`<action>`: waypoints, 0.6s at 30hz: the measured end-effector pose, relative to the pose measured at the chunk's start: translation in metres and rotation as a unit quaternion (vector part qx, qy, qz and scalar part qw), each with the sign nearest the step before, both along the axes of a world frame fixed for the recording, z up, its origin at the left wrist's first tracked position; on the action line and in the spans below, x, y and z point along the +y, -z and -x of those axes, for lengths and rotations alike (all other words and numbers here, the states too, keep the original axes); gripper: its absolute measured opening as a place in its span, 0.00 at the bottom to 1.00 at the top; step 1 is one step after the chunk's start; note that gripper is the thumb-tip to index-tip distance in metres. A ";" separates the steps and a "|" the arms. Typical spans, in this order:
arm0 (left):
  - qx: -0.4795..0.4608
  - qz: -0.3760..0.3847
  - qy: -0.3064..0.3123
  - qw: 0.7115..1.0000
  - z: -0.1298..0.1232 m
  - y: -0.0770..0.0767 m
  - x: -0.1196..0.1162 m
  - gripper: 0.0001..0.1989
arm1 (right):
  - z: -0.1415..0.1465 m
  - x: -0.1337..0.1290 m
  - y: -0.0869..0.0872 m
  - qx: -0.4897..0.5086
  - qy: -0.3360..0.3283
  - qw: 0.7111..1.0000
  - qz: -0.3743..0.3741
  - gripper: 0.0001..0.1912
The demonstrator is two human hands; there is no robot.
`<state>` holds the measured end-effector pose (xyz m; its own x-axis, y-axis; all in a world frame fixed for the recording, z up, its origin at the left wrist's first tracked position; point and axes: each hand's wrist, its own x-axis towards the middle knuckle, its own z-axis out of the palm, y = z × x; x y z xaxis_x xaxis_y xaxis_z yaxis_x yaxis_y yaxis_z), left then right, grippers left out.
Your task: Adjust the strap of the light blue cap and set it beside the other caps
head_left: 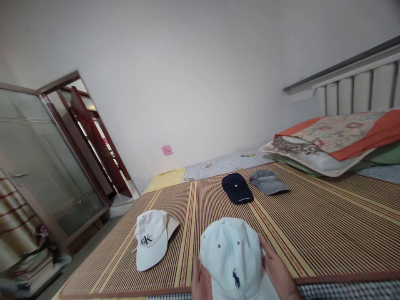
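A pale white cap (228, 250) with a dark blue horse-rider emblem is held near the front edge of the bed. My left hand (200, 280) is closed on its left side, and my right hand (277, 268) grips its right side. To the left, a white cap (152, 239) with black "CK" letters lies on the striped mat, and a beige brim (173, 226) sticks out from beneath it. Farther back rest a dark navy cap (236, 188) and, just right of it, a grey cap (268, 182).
The striped bamboo mat (215, 204) covers the bed. Pillows with a floral, orange-edged cover (340, 132) are stacked at the back right by the headboard (359, 91). A pink note (167, 150) is on the wall. A glass door (46, 166) stands at the left.
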<state>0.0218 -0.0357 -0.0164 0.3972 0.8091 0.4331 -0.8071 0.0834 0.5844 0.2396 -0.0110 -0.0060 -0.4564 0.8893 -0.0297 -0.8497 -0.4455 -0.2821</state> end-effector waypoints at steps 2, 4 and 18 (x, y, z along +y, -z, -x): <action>0.014 0.040 -0.010 0.999 -0.003 0.001 -0.001 0.32 | -0.003 0.003 0.005 0.012 0.034 0.999 0.009 0.29; 0.053 0.095 -0.051 0.993 -0.006 0.005 -0.004 0.37 | -0.005 0.006 0.007 0.019 0.063 0.998 0.018 0.28; 0.256 0.105 -0.270 0.922 -0.004 0.020 0.005 0.22 | 0.002 0.005 -0.006 -0.033 -0.049 0.998 0.018 0.30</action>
<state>0.0255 -0.0309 -0.0362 0.0204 0.9935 0.1121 -0.3865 -0.0955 0.9173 0.2379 -0.0061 -0.0001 -0.5378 0.8378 -0.0940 -0.7812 -0.5372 -0.3181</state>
